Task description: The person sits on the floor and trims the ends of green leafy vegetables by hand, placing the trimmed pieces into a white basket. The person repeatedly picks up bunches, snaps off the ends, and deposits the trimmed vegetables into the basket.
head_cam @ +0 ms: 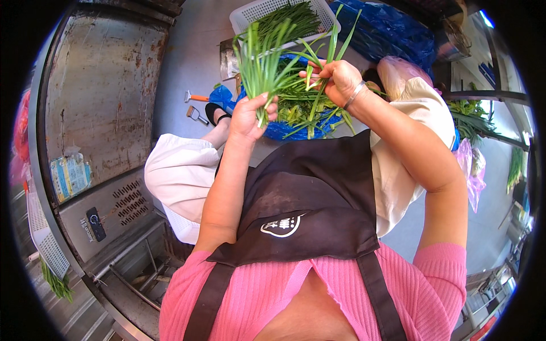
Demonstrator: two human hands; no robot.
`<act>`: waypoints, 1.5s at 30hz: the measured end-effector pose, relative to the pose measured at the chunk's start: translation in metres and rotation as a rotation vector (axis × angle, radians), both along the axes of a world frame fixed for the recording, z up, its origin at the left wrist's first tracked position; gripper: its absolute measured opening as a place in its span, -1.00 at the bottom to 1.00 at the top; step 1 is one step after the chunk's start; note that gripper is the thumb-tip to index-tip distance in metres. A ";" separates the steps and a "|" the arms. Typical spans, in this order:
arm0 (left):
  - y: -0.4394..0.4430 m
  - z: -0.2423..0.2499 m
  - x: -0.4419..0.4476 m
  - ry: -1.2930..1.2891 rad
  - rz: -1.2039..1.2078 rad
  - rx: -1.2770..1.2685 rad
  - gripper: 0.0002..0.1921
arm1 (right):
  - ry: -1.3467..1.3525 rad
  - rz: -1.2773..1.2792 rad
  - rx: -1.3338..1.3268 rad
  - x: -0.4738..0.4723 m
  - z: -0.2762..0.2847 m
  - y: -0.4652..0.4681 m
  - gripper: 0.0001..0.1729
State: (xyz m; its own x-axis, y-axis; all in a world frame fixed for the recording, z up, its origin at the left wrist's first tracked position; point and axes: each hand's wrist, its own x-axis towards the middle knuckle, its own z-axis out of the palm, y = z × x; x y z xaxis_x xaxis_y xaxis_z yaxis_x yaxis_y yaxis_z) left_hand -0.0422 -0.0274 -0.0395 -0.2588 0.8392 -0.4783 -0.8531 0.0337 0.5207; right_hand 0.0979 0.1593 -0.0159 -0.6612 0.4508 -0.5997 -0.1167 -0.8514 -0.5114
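Note:
My left hand [251, 115] grips a bunch of green garlic chives [260, 68] by the lower ends, leaves pointing away from me. To its right, my right hand [335, 81] pinches a few loose chive stalks [337, 42] between thumb and fingers. Below both hands, a blue plastic bag [279, 131] lies spread with loose chives and yellowish-green trimmings [318, 108] on it. Farther off stands a white perforated plastic basket [247, 19], which holds a pile of chives [292, 19].
An orange-handled peeler [198, 98] and another peeler [197, 115] lie by my foot. A cleaver [229, 59] rests near the basket. A rusty metal cabinet [102, 85] stands at left. Blue plastic sheeting [384, 34] and a pink bag [401, 72] lie at far right.

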 end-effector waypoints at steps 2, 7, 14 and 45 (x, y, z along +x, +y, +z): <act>0.000 -0.004 -0.006 0.036 0.085 0.010 -0.84 | -0.021 0.022 0.014 0.000 0.000 -0.002 -0.53; 0.002 -0.004 -0.019 -0.057 0.217 0.024 -0.80 | -0.055 0.124 0.028 0.000 0.001 -0.010 -0.60; 0.018 0.010 0.015 0.332 0.039 -0.043 -0.72 | -0.132 0.150 0.061 -0.002 0.001 -0.016 -0.58; -0.022 -0.095 -0.053 0.970 0.374 -0.536 -0.80 | -0.066 -0.019 0.172 -0.003 0.010 0.019 -0.75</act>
